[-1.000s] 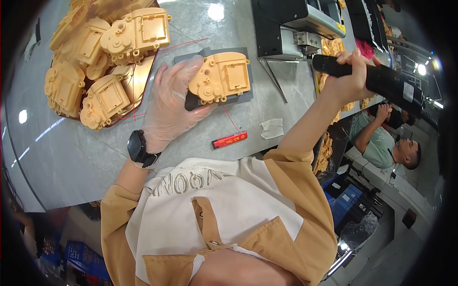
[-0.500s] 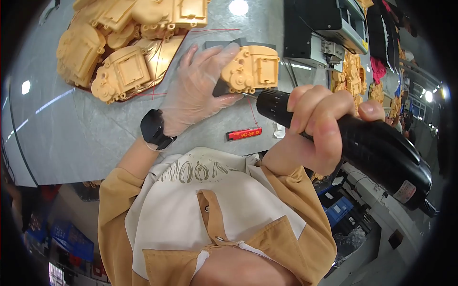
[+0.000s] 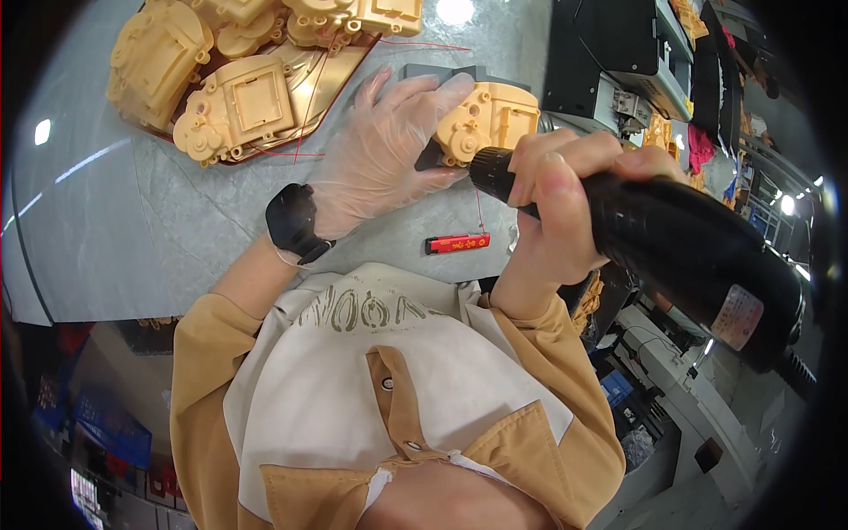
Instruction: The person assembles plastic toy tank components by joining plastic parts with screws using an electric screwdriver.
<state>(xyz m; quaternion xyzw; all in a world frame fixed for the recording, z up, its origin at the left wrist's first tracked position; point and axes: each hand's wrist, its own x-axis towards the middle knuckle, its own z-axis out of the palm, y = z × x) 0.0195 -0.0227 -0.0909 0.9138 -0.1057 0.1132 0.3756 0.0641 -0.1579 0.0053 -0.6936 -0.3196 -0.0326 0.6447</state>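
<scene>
My left hand point(image 3: 389, 141), in a clear plastic glove, grips the left side of a yellow plastic housing point(image 3: 481, 119). That housing has round bosses and a rectangular recess, and sits on a dark grey block point(image 3: 442, 72). My bare right hand point(image 3: 565, 190) is wrapped around a black electric screwdriver point(image 3: 689, 252). The screwdriver's ribbed nose lies over the housing's lower edge, close to my left fingertips. Its bit is hidden from view, so I cannot tell whether it touches a screw.
Several similar yellow housings point(image 3: 238, 106) are heaped on a shiny gold tray point(image 3: 322, 84) at the far left. A red lighter-like object point(image 3: 457, 244) lies on the grey table point(image 3: 212, 212), with red string nearby. A black machine point(image 3: 609, 62) stands at the back right.
The screwdriver's nose has shifted left and up relative to the housing, now covering part of its lower edge. The bit, visible before, is hidden. My left hand keeps its grip; the whole view has shifted slightly.
</scene>
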